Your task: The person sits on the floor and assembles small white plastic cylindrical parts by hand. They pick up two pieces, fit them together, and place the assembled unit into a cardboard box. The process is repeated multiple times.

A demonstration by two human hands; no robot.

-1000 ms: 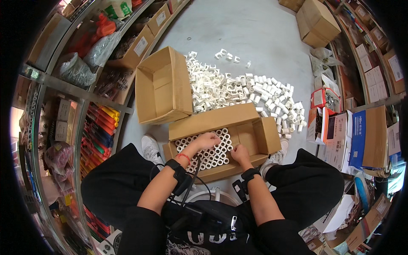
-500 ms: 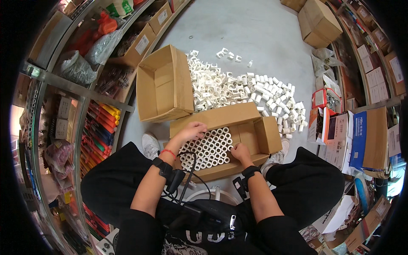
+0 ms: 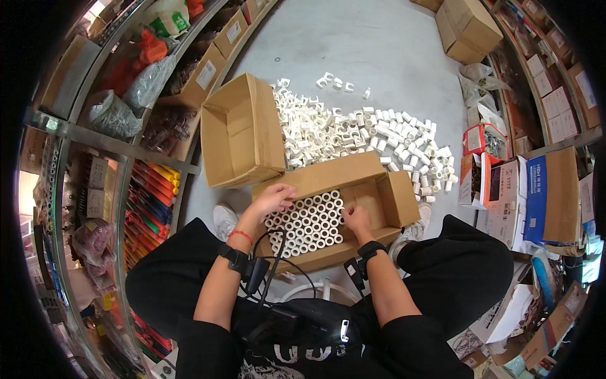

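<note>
Taking the open cardboard box (image 3: 372, 189) in front of our knees as the landmark, we start far to its left, where metal shelves (image 3: 120, 145) carry bagged goods, small cartons and a row of coloured tools. Just left of and above the box lies an empty cardboard carton (image 3: 240, 132), tipped on its side with its flaps spread. Inside the box, its left half is filled with white pipe fittings (image 3: 309, 224) standing upright in tight rows, open ends up; its right half is bare cardboard. Our left hand (image 3: 273, 198) rests with loose fingers on the upper left corner of those rows, gripping nothing that we can make out. Our right hand (image 3: 355, 218) sits curled at the right edge of the rows; whether it pinches a fitting we cannot tell. Beyond the box, a loose heap of white fittings (image 3: 353, 129) spreads over the grey floor (image 3: 379, 44). To the right of the box stand stacked cartons (image 3: 536, 196).
</note>
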